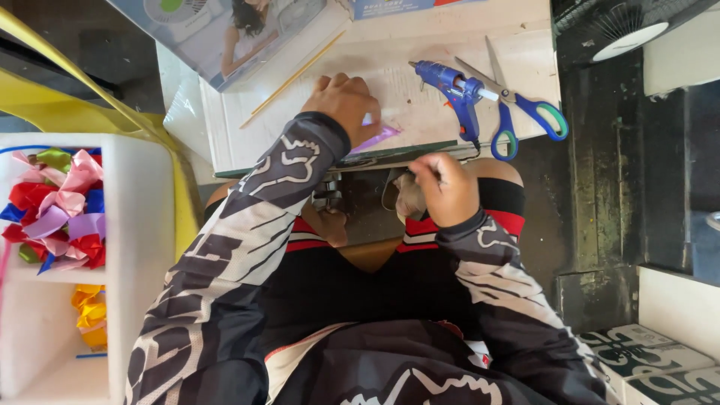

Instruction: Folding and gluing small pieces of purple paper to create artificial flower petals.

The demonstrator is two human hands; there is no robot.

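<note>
Left hand (pixel 346 101) pins purple ribbon (pixel 377 137) near glue gun (pixel 455 91) and scissors (pixel 517 109); right hand's (pixel 444 187) grip clenched.

Blue glue gun (pixel 456 94) beside scissors (pixel 525 109); ribbon bows (pixel 56 210) in foam box (pixel 139 247).

- Left hand (pixel 346 105) pressed down on white board (pixel 420 82), fingers curled, a purple ribbon piece (pixel 379 138) sticking out just right of the grip.
- Right hand (pixel 444 187) below the board edge, over the lap, fingers closed; cannot tell what it pinches.
- Blue glue gun (pixel 457 96) lies on the board, right of left hand, above right hand.
- Blue-and-green scissors (pixel 517 112) touching the gun, further right.
- Thin wooden stick (pixel 292 79) just left of left hand, diagonal.
- White foam box (pixel 139 247) far left of both hands, holding coloured ribbon bows (pixel 56 210).
</note>
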